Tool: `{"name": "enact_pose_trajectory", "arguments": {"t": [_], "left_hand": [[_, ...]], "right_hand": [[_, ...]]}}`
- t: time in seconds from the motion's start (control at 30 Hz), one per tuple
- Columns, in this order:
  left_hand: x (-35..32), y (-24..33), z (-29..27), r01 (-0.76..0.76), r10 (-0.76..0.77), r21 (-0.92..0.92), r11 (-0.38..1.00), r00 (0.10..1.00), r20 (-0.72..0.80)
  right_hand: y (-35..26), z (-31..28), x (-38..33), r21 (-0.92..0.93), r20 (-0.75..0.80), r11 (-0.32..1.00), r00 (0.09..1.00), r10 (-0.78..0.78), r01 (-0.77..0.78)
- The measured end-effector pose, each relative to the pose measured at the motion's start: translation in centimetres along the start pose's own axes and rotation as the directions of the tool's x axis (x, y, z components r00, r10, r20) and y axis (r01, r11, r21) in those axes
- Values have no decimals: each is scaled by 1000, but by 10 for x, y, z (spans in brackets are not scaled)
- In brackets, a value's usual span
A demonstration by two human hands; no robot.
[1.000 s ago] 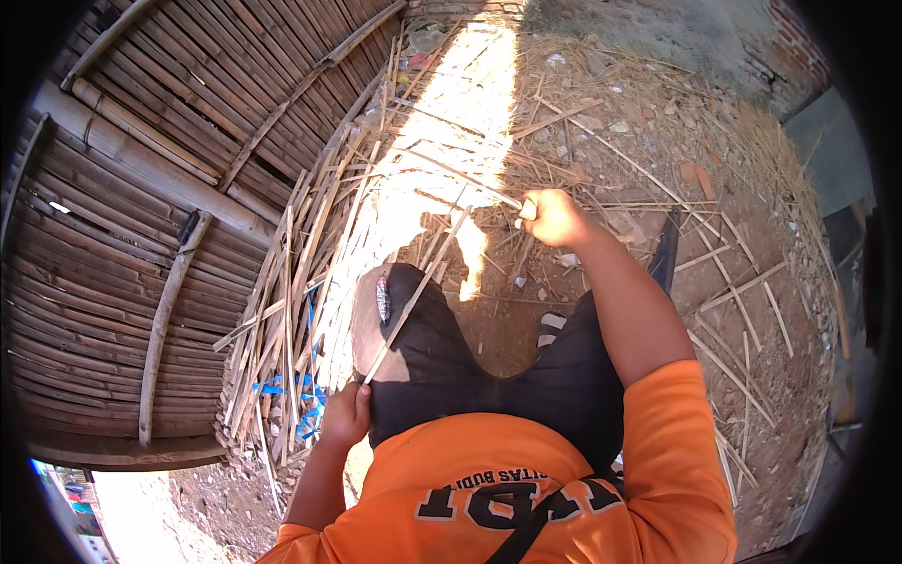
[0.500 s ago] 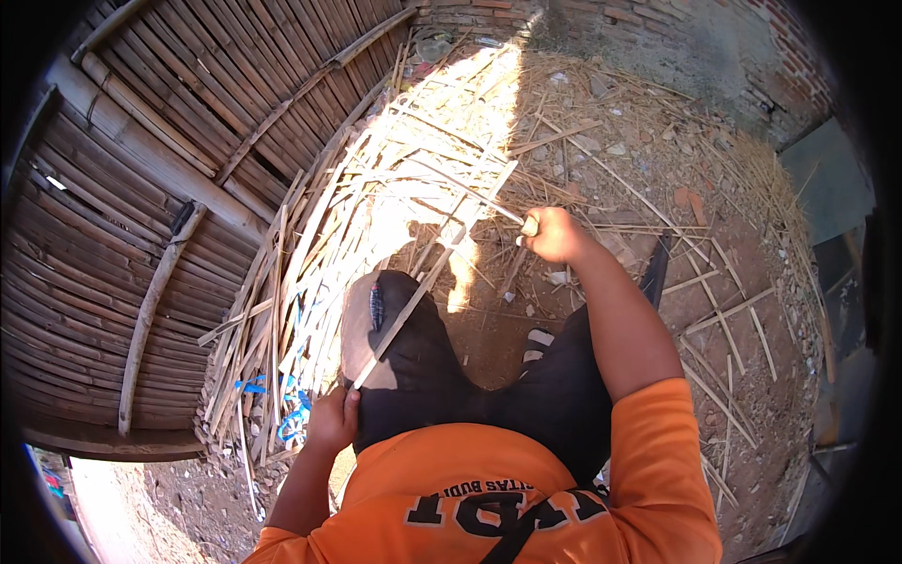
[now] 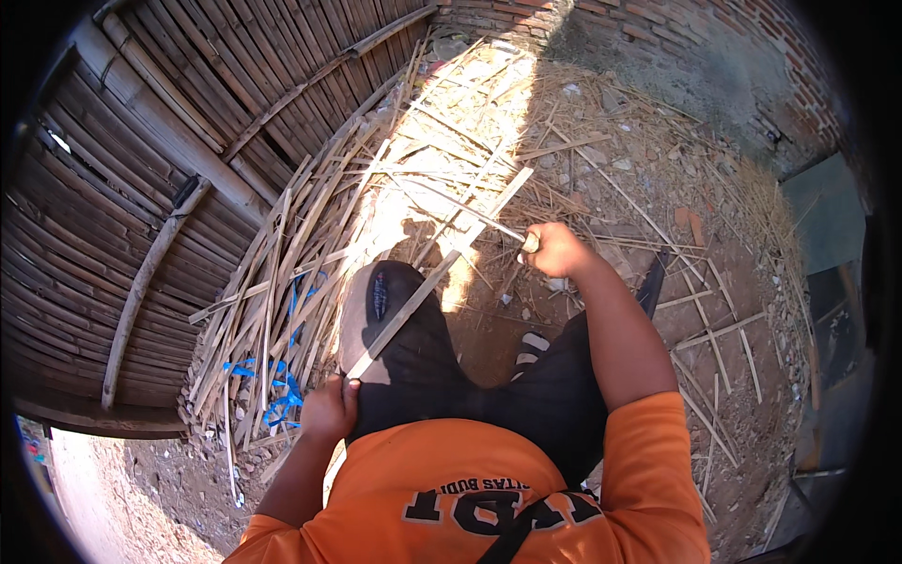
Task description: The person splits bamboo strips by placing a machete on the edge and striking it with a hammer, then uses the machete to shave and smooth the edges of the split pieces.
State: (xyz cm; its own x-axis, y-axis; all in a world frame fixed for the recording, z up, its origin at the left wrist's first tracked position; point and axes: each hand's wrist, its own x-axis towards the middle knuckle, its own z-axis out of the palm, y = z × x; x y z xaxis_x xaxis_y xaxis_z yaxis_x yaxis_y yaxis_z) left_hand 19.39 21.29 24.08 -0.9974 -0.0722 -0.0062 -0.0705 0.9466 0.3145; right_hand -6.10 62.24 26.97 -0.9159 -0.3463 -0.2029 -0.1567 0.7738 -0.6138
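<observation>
My left hand [image 3: 326, 412] pinches the near end of a long flat bamboo strip [image 3: 413, 299]. This strip slants up and away to the right across my dark-trousered left thigh, its far end over the littered ground. My right hand [image 3: 562, 252] is closed round the pale handle of a long, thin-bladed knife [image 3: 458, 203]. Its blade points away to the left and crosses the strip near the far end. Whether the blade touches the strip there, I cannot tell. Sunlight washes out part of the blade.
A heap of split bamboo strips [image 3: 291, 258] with blue plastic ribbon [image 3: 282, 404] lies at my left, beside a bamboo-slat wall [image 3: 103, 273]. Loose strips [image 3: 714, 329] and a dark flat blade-like piece [image 3: 651, 282] are at the right. A brick wall [image 3: 658, 42] stands beyond.
The view has shifted slightly. Both hands keep their grips, and the knife still crosses the strip near its far end, with its handle slightly lower in view.
</observation>
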Motion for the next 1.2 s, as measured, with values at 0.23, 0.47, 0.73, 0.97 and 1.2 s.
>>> {"name": "enact_pose_trajectory", "arguments": {"t": [0.23,0.47,0.73,0.97,1.2], "left_hand": [[-10,-8,5,-4,4,22,1000,1000,-10],[-2,-5,3,12,-12,46,999,1000,0],[-7,-11,3,20,-20,-18,1000,1000,3],[-5,-5,-4,12,-12,-36,999,1000,10],[-3,-12,-10,-48,58,-140,989,996,67]], "right_hand": [[-79,20,-34,-397,151,878,963,-224,266],[0,-1,1,-52,-91,998,996,19,-23],[-79,23,-31,-357,159,888,956,-246,288],[-13,-11,-8,4,-209,999,977,41,-41],[-100,22,-45,-529,171,789,950,-262,313]]}}
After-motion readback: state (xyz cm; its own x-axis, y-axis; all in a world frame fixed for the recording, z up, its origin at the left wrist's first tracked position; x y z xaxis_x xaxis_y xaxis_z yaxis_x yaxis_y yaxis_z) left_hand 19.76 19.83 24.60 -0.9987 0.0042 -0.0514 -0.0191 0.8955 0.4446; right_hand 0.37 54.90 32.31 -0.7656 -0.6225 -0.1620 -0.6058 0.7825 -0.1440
